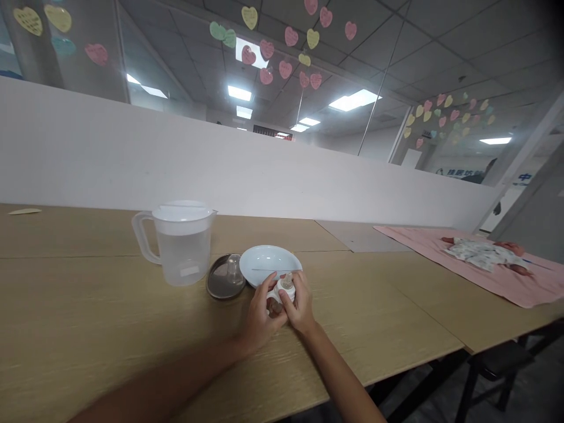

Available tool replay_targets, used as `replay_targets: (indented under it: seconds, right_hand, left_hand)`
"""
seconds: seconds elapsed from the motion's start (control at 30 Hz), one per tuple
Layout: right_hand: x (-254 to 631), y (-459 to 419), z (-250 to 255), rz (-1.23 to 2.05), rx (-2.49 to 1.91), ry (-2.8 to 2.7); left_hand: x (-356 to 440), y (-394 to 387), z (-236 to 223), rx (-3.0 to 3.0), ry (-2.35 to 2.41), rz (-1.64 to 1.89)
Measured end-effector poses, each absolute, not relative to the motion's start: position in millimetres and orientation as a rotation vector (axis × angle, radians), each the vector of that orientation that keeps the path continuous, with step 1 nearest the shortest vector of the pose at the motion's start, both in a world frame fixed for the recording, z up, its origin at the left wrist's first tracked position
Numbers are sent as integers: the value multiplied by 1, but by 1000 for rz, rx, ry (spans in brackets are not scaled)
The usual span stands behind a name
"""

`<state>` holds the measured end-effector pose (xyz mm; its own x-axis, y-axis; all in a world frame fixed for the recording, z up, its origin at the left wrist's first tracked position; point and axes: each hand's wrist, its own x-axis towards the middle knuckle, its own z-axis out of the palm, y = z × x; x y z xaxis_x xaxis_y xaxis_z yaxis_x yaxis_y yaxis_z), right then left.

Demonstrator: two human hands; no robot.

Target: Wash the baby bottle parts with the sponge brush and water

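Observation:
A baby bottle (287,289) with a clear teat and a white collar is held between my two hands, just in front of the white bowl (268,257). My left hand (259,320) is closed round the bottle's left side, by its white handle. On the other side, my right hand (302,305) grips the collar with thumb and fingers. Much of the bottle's body is hidden by my fingers. Left of the bowl, a clear cap (234,269) stands on a round metal dish (220,285). A lidded plastic jug (183,255) with clear liquid stands farther left.
The wooden table (374,311) runs along a white wall (247,176) with glass above. At the far right, a baby-like figure (478,252) in patterned clothes lies on a pink cloth (515,294). A dark stool (502,359) stands below the table's right edge.

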<state>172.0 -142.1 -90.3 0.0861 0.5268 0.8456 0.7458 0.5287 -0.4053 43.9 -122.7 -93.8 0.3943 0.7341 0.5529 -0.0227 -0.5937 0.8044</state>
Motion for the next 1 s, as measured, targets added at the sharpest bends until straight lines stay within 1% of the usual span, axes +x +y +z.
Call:
replay_targets:
  seconds: [0.17, 0.47, 0.87, 1.0]
  right_hand:
    - [172, -141, -93, -149, -1120, -1533]
    - [179, -142, -95, -83, -998, -1627]
    - [173, -141, -91, -257, -1117, -1522]
    - [174, -142, -91, -221, -1107, -1555]
  left_hand:
    - [43, -123, -93, 1882, 592, 1246]
    - [45, -122, -94, 1869, 589, 1262]
    - [45, -121, -95, 1881, 614, 1249]
    - [45, -122, -94, 1868, 627, 1240]
